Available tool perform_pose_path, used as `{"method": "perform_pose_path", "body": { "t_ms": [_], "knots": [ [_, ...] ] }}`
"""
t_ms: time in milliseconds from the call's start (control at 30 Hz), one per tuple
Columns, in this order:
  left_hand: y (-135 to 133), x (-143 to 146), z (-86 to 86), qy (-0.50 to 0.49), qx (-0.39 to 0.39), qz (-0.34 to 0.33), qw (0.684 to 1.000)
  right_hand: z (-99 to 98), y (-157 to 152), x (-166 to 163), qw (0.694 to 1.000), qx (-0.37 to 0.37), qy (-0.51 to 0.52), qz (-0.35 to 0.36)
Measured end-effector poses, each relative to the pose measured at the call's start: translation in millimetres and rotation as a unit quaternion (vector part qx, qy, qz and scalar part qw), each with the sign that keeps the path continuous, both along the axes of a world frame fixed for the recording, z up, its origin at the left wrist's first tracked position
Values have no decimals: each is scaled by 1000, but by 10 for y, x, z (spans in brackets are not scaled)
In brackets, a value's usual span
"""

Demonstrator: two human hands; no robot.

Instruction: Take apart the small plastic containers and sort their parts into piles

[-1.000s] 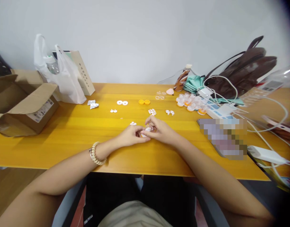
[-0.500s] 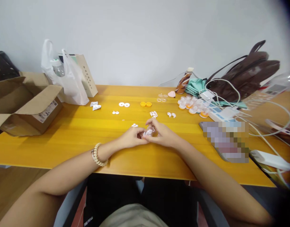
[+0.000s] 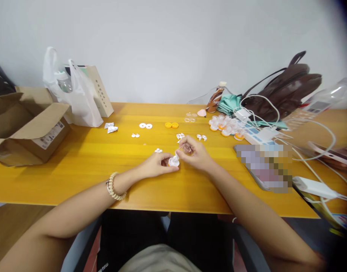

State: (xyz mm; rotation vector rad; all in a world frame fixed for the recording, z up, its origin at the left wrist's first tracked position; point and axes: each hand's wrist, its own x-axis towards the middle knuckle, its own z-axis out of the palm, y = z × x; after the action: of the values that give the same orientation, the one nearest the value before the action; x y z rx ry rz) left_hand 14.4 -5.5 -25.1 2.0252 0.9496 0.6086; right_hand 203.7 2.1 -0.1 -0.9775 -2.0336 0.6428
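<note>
My left hand (image 3: pixel 158 165) rests on the yellow table (image 3: pixel 85 166) and pinches a small white round piece (image 3: pixel 173 162) between thumb and fingers. My right hand (image 3: pixel 196 153) is just to its right, fingers curled round a small clear cap (image 3: pixel 187 148). The two hands are a little apart. Small white parts (image 3: pixel 158 150) lie just beyond my left hand. Further back lie a white patterned piece (image 3: pixel 180 136), two white rings (image 3: pixel 145 125), two orange caps (image 3: pixel 171 125) and a cluster of clear and orange assembled pieces (image 3: pixel 225 125).
An open cardboard box (image 3: pixel 23 124) sits at the left edge, a white plastic bag (image 3: pixel 73 94) behind it. At the right are a brown bag (image 3: pixel 283 90), a bottle (image 3: pixel 215 99), a power strip with white cables (image 3: pixel 264 132) and a blurred flat object (image 3: pixel 265 166).
My hands were joined over one small piece; now they have drawn apart, the left keeping the white piece low on the table, the right lifting the clear cap away.
</note>
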Motion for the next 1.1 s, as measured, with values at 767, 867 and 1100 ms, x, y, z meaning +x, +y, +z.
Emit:
{"method": "perform_pose_path", "body": {
  "t_ms": [767,867,1100],
  "knots": [
    [-22,-11,-56,2,66,-50,997,234,1795,949,892,-57,-314,-321],
    [-31,-10,-44,-5,62,-54,997,179,2002,938,874,-108,-364,-302],
    [-32,-9,-34,-13,48,-58,997,106,2276,955,864,-132,-409,-262]
  ]
}}
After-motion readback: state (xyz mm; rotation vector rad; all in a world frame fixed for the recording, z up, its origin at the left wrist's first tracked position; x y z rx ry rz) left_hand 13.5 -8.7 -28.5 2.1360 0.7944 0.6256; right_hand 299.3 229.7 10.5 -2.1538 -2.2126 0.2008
